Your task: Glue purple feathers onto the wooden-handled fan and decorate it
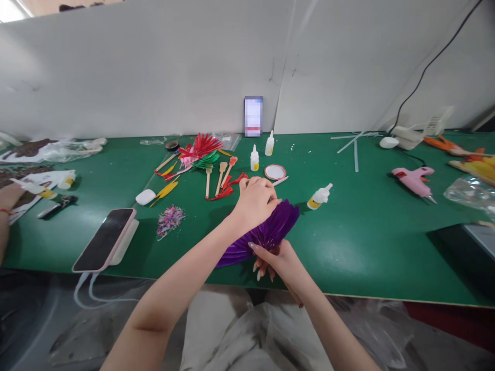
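Note:
A purple feather fan [284, 219] is spread between my two hands, over the front part of the table. My right hand [276, 255] grips it at the base, with the thumb on top and the fingers curled underneath. Below that hand a bit of wooden handle [297, 298] shows. Bent over the far edge of the feathers, my left hand [257, 198] has its fingers closed on them; its thumb is hidden. Closest beyond the left hand are a round white lid with a red rim [275, 171] and a pale pink stick [280, 181].
White glue bottles [320, 197] stand around the middle of the green table [367, 232]. A pink glue gun [413, 181] lies right. Left are wooden handles [221, 175], red and green feather fans [203, 147], sequins [170, 221] and a phone [105, 239]. Another person's hand [10, 198] works far left.

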`<action>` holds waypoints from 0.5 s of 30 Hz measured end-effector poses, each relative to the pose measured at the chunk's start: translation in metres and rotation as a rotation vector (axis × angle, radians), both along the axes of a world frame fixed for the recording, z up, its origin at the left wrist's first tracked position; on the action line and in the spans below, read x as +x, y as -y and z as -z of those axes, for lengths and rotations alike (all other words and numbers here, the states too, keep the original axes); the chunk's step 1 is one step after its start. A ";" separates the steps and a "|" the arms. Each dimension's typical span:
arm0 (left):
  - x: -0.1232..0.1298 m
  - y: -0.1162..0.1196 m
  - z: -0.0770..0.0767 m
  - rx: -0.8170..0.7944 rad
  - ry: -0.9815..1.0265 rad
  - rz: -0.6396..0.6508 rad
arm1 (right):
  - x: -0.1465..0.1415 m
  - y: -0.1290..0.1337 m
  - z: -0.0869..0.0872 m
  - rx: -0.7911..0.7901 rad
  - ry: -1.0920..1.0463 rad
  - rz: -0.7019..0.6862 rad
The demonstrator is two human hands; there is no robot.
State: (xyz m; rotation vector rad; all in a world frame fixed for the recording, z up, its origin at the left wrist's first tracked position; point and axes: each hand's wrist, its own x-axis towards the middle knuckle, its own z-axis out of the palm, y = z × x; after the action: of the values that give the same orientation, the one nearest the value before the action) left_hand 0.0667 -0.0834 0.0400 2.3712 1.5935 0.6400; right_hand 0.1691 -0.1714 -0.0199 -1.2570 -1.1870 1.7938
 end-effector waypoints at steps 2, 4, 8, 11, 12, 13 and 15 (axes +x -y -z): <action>0.000 0.000 0.000 0.004 0.005 -0.008 | 0.000 0.000 0.001 0.000 -0.006 -0.002; 0.000 0.000 0.001 0.003 0.006 -0.012 | 0.000 0.000 0.002 0.004 -0.006 -0.002; 0.000 -0.001 -0.001 -0.022 0.000 -0.014 | 0.000 0.000 0.005 0.002 0.005 0.003; 0.000 -0.001 -0.003 -0.041 -0.010 -0.005 | 0.001 0.000 0.006 0.001 0.002 -0.004; 0.000 -0.001 -0.003 -0.043 -0.014 -0.001 | 0.002 0.000 0.005 0.003 0.003 -0.006; 0.000 -0.001 -0.003 -0.045 -0.016 0.002 | 0.002 0.000 0.005 0.004 0.005 -0.006; 0.000 -0.002 -0.003 -0.050 -0.022 0.002 | 0.002 0.000 0.005 0.006 0.011 -0.003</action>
State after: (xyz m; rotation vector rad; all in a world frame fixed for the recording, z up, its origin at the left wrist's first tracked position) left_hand 0.0666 -0.0815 0.0433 2.3521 1.5969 0.5688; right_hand 0.1709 -0.1712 -0.0246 -1.2637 -1.2008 1.7862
